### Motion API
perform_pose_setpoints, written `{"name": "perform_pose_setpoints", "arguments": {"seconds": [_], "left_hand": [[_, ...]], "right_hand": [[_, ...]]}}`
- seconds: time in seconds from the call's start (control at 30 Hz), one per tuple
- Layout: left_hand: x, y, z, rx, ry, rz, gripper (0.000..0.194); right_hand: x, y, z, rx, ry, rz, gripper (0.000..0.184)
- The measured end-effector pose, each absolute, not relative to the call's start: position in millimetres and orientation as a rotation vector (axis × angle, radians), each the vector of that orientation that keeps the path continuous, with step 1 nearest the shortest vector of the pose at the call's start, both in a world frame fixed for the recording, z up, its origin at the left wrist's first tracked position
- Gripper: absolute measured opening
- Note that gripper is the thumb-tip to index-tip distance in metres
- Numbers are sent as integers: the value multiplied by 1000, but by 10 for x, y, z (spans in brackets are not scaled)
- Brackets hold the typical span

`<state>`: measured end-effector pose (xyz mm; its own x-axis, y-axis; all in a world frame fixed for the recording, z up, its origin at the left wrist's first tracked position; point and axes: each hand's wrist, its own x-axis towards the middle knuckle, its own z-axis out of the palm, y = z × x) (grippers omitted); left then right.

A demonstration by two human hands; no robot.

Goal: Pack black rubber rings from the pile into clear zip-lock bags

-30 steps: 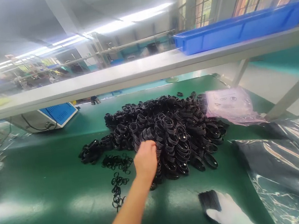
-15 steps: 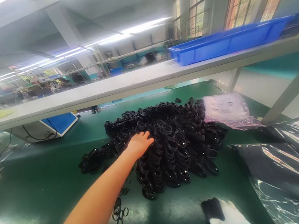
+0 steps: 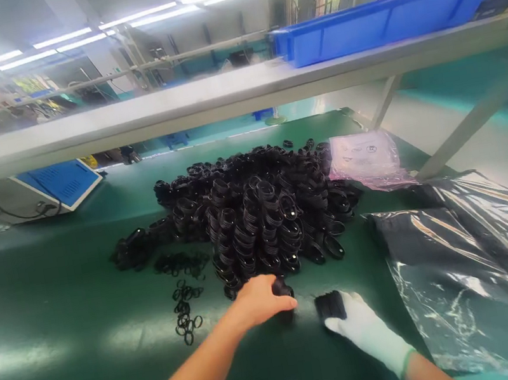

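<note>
A large heap of glossy black oval rings (image 3: pixel 262 214), many nested in curved stacks, lies on the green table (image 3: pixel 94 369). In front of it my bare left hand (image 3: pixel 264 301) grips a short stack of black rings (image 3: pixel 283 291), partly hidden by the fingers. To its right, my right hand (image 3: pixel 359 321) in a white glove is closed around another stack of black rings (image 3: pixel 329 306), held on its side. A small gap separates the two stacks. Several small thin black rings (image 3: pixel 186 316) lie loose left of my left hand.
Clear plastic bags with dark contents (image 3: pixel 443 263) cover the right side. A pinkish printed bag (image 3: pixel 364 156) lies behind them. A white shelf (image 3: pixel 164 111) crosses above the table, carrying a blue bin (image 3: pixel 382 22). A blue and white machine (image 3: pixel 58 189) stands at back left.
My left hand has come from the top of the heap toward me, now with a stack of rings in it. My right hand has moved up and slightly left with its stack. The view has tilted down.
</note>
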<state>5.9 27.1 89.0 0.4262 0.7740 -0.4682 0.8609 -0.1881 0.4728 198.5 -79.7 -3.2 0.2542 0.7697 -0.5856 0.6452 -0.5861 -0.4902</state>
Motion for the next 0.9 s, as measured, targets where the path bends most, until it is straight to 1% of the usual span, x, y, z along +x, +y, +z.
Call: {"name": "perform_pose_setpoints", "arguments": {"seconds": [0.07, 0.13, 0.2, 0.27, 0.43, 0.63, 0.7, 0.8, 0.9], "left_hand": [[188, 143, 470, 1819, 1386, -227, 36], [321, 58, 143, 1742, 1459, -229, 41], [438, -8, -67, 1711, 1526, -203, 48], [527, -67, -183, 1686, 1556, -183, 53], [605, -152, -288, 1623, 1597, -144, 57], [600, -137, -361, 1556, 1607, -125, 55], [622, -124, -375, 1524, 1597, -128, 54], [649, -97, -357, 1468, 1561, -155, 52], [593, -96, -260, 1421, 1494, -172, 55]], "right_hand": [[1991, -803, -1, -2348, -1349, 1244, 44], [1996, -807, 3, -2344, -1342, 1232, 44], [1998, -811, -6, -2335, -1333, 1221, 43], [1998, -817, -14, -2319, -1332, 1219, 43], [2009, -826, -15, -2331, -1327, 1232, 45], [2028, -821, -26, -2322, -1373, 1241, 47], [2005, -817, -34, -2356, -1346, 1242, 53], [1948, -812, -50, -2450, -1270, 1219, 67], [1903, -818, -73, -2495, -1249, 1177, 72]]}}
